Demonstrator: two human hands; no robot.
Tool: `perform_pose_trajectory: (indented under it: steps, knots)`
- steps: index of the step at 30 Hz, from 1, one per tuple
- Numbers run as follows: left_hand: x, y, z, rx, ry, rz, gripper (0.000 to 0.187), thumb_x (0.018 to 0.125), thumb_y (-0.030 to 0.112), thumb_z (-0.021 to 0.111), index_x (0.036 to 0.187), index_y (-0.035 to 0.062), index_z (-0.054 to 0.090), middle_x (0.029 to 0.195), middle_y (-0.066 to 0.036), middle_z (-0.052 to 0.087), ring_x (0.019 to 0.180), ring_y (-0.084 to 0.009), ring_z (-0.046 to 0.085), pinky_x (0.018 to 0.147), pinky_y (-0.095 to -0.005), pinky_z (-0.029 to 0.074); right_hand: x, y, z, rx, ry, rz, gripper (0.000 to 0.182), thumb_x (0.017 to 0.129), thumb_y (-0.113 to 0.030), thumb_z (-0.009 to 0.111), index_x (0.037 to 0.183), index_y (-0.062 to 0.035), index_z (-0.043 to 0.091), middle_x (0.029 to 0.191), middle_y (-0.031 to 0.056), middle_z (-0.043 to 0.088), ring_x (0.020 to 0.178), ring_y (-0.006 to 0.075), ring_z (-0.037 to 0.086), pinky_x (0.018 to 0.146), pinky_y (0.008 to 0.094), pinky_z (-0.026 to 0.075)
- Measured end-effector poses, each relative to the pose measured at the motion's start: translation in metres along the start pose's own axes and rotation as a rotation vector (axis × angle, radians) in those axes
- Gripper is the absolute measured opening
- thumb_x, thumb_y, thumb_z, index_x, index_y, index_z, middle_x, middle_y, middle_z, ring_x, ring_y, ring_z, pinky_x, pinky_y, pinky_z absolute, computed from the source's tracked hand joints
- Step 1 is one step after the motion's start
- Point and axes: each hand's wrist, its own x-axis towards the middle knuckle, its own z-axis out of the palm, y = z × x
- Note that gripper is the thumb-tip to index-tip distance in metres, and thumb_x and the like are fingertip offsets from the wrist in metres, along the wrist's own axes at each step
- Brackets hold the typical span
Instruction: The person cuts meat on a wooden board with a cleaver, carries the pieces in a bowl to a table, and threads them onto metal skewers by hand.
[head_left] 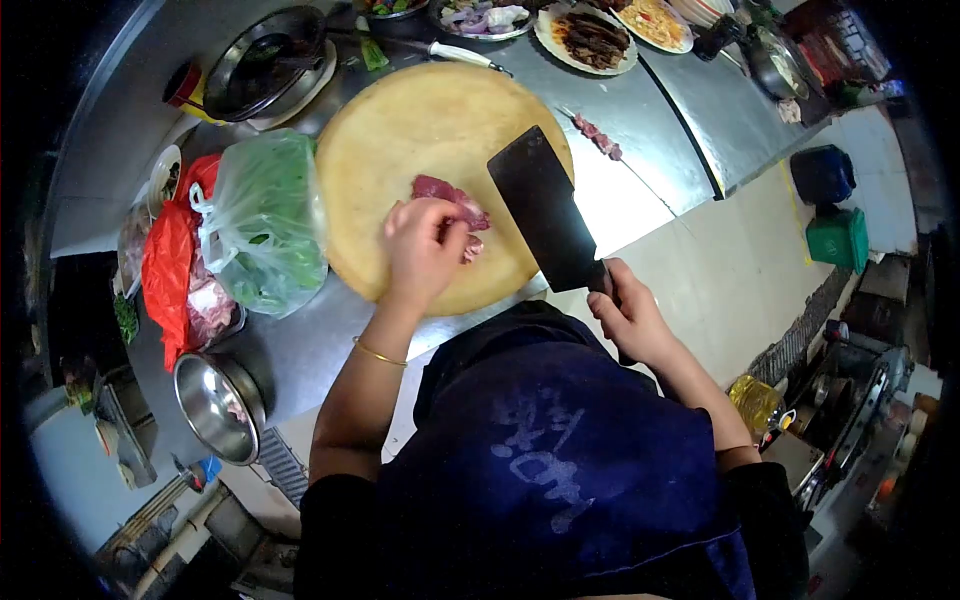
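Observation:
A piece of raw red meat (pixel 438 190) lies on the round wooden chopping board (pixel 400 110). My left hand (pixel 422 245) is over its near side, fingers curled and pressed on it, slightly blurred. A small pale-pink bit of meat (pixel 472 248) shows beside the fingers. In my right hand (pixel 632 310) is the handle of a cleaver (pixel 545 210); its broad dark blade is above the board's right edge, apart from the meat. To the right of the board, a skewer of meat pieces (pixel 598 136) rests on the metal counter.
Left of the board are a clear bag of greens (pixel 265 220), a red plastic bag (pixel 168 270) and a steel bowl (pixel 220 410). A dark wok-like pan (pixel 262 65) and a white-handled tool (pixel 465 55) lie behind. Plates of food, including dark strips (pixel 590 40), line the back.

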Motion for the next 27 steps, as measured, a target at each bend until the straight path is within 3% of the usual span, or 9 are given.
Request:
perform_pose_trajectory:
  steps: [1,4,5,9,14,18,19,25,27]
  knots:
    - [0.001,-0.017,0.002,-0.340,0.102,-0.155,0.008,0.085,0.007,0.066,0.093,0.0103,0.064,0.096,-0.008,0.065,0.085,-0.0263,0.065,0.083,-0.0472,0.051,0.001,0.002,0.000,-0.051,-0.010,-0.032,0.029,0.091,-0.012,0.060,0.116,-0.0039,0.048,0.078,0.0076,0.053,0.070,0.0186,0.054,0.067,0.0334,0.047]
    - [-0.006,-0.034,-0.025,-1.056,0.321,-0.594,0.017,0.091,0.004,0.061,0.107,0.0090,0.058,0.098,-0.008,0.064,0.082,-0.0215,0.065,0.069,-0.0382,0.054,0.005,-0.012,0.000,-0.305,-0.127,-0.106,0.031,0.090,-0.013,0.059,0.116,-0.0045,0.047,0.075,0.0133,0.057,0.067,0.0299,0.059,0.065,0.0394,0.049]
    - [-0.009,-0.031,-0.033,-1.113,0.385,-0.625,0.022,0.093,0.003,0.058,0.114,0.0069,0.052,0.099,-0.007,0.063,0.081,-0.0180,0.064,0.069,-0.0334,0.052,0.007,-0.018,0.001,-0.407,-0.181,-0.130,0.031,0.089,-0.013,0.059,0.117,-0.0047,0.046,0.074,0.0155,0.059,0.067,0.0343,0.061,0.065,0.0417,0.050]
    - [-0.036,-0.042,-0.042,-1.090,0.543,-0.795,0.019,0.091,-0.001,0.059,0.108,0.0045,0.053,0.095,-0.006,0.061,0.080,-0.0158,0.061,0.072,-0.0280,0.050,0.022,-0.027,0.006,-0.547,-0.455,-0.255,0.037,0.087,-0.015,0.061,0.119,-0.0044,0.046,0.081,0.0220,0.064,0.077,0.0424,0.063,0.068,0.0495,0.050]
    - [-0.095,-0.052,-0.045,-0.879,0.458,-0.716,0.020,0.087,-0.004,0.062,0.103,0.0046,0.054,0.090,-0.001,0.058,0.080,-0.0111,0.056,0.075,-0.0234,0.047,0.036,-0.028,0.014,-0.550,-0.368,-0.240,0.038,0.087,-0.014,0.060,0.121,-0.0035,0.045,0.080,0.0248,0.063,0.077,0.0437,0.063,0.069,0.0505,0.050]
    - [-0.137,-0.050,-0.036,-0.422,0.490,-0.630,0.019,0.085,-0.005,0.065,0.101,0.0012,0.056,0.090,-0.002,0.057,0.078,-0.0078,0.054,0.073,-0.0227,0.046,0.038,-0.042,0.022,-0.636,-0.328,-0.312,0.038,0.087,-0.013,0.061,0.120,-0.0044,0.045,0.076,0.0215,0.063,0.075,0.0424,0.064,0.067,0.0492,0.051]
    - [-0.145,-0.051,-0.036,-0.344,0.443,-0.709,0.020,0.086,-0.004,0.065,0.103,0.0002,0.056,0.092,-0.003,0.059,0.080,-0.0073,0.055,0.073,-0.0220,0.047,0.037,-0.046,0.027,-0.640,-0.327,-0.369,0.038,0.086,-0.013,0.062,0.120,-0.0049,0.046,0.076,0.0210,0.063,0.074,0.0416,0.064,0.066,0.0487,0.051]
    - [-0.151,-0.049,-0.024,-0.596,0.614,-0.681,0.021,0.086,-0.005,0.064,0.105,-0.0002,0.057,0.094,-0.003,0.061,0.080,-0.0057,0.056,0.072,-0.0204,0.047,0.040,-0.076,0.069,-0.641,-0.296,-0.626,0.032,0.085,-0.012,0.063,0.112,-0.0063,0.046,0.072,0.0173,0.062,0.069,0.0400,0.063,0.059,0.0476,0.051]
    - [-0.153,-0.051,-0.025,-0.590,0.579,-0.682,0.021,0.086,-0.006,0.063,0.105,-0.0004,0.057,0.092,-0.003,0.061,0.078,-0.0055,0.056,0.070,-0.0200,0.047,0.054,-0.057,0.077,-0.817,-0.383,-0.546,0.031,0.085,-0.012,0.062,0.110,-0.0061,0.045,0.071,0.0188,0.062,0.070,0.0408,0.063,0.060,0.0489,0.050]
